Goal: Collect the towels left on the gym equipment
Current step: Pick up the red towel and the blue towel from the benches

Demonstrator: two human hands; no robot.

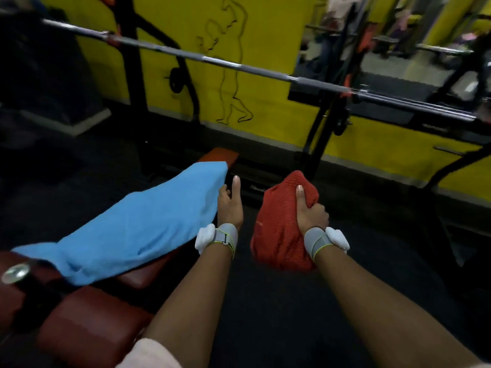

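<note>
A light blue towel lies spread along the red padded bench, reaching from its near end to close to its far end. My left hand is at the towel's right edge; its fingers are under or behind the cloth and the thumb points up, so the hold is unclear. My right hand grips a bunched red towel, thumb pressed on top, holding it above the dark floor to the right of the bench.
A steel barbell rests on a black rack across the far end of the bench. Behind it stands a yellow wall with a drawn figure. More racks and a mirror are at the right. Dark floor lies between bench and wall.
</note>
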